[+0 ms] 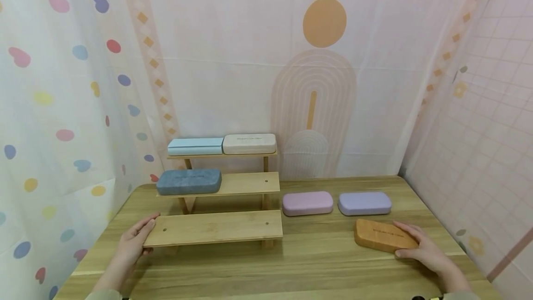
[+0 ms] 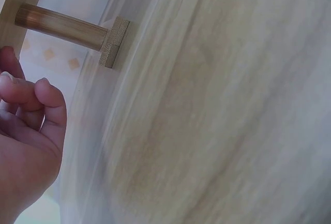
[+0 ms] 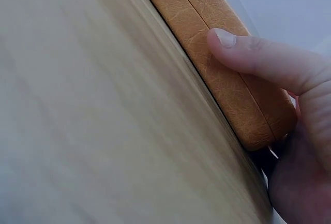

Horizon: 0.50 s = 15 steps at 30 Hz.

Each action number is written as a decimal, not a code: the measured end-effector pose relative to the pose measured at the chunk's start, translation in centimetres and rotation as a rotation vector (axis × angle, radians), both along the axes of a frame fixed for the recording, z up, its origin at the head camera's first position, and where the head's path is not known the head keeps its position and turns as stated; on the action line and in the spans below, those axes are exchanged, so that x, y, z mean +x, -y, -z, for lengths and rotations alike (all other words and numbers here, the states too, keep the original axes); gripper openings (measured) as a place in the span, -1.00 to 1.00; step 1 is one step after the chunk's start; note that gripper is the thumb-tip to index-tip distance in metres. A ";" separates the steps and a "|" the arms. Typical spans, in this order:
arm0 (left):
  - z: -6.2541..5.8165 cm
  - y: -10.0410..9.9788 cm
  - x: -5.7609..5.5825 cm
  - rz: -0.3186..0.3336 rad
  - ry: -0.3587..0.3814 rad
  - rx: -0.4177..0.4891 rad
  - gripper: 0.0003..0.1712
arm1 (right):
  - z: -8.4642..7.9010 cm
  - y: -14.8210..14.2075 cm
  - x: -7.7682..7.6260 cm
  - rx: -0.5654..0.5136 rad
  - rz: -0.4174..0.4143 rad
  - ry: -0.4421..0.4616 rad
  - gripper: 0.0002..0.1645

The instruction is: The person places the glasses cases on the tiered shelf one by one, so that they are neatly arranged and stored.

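My left hand (image 1: 132,240) pinches the left end of the lowest board of a three-step wooden display rack (image 1: 216,227), its thumb lying along the board's end. In the left wrist view the fingers of the left hand (image 2: 31,115) are curled near a round rack leg (image 2: 64,27). On the right of the table, my right hand (image 1: 425,250) grips the right end of an orange glasses case (image 1: 381,235) with printed lettering. The right wrist view shows the thumb pressed on the side of that case (image 3: 207,53), close along the tabletop.
A light blue case (image 1: 195,146) and a cream case (image 1: 250,144) sit on the top step. One grey-blue case (image 1: 189,182) lies on the middle step, at left. Pink (image 1: 307,203) and lavender (image 1: 364,203) cases rest on the wooden table (image 1: 316,263). Patterned curtains surround it.
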<state>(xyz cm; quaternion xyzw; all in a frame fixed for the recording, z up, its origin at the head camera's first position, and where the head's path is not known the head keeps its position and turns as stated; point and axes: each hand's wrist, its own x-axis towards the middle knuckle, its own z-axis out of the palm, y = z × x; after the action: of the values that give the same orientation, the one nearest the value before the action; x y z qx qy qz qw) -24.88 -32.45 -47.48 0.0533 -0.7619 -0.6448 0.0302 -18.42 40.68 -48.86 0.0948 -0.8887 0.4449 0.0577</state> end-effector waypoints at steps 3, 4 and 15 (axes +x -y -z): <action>0.0 0.0 0.0 -0.001 -0.002 -0.002 -0.66 | 0.0 0.0 0.0 -0.004 0.013 0.007 -0.08; 0.0 0.0 0.0 -0.002 0.000 -0.002 -0.64 | 0.0 0.0 0.0 -0.003 0.020 0.009 -0.08; 0.0 0.0 0.0 -0.010 0.022 0.000 -0.70 | -0.2 0.3 0.2 0.015 0.074 0.019 -0.14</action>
<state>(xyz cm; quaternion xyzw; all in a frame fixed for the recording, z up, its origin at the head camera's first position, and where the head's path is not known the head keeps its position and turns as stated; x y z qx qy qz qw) -24.85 -32.41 -47.44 0.0645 -0.7620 -0.6439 0.0250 -18.18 40.43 -48.68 0.0582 -0.8954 0.4367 0.0649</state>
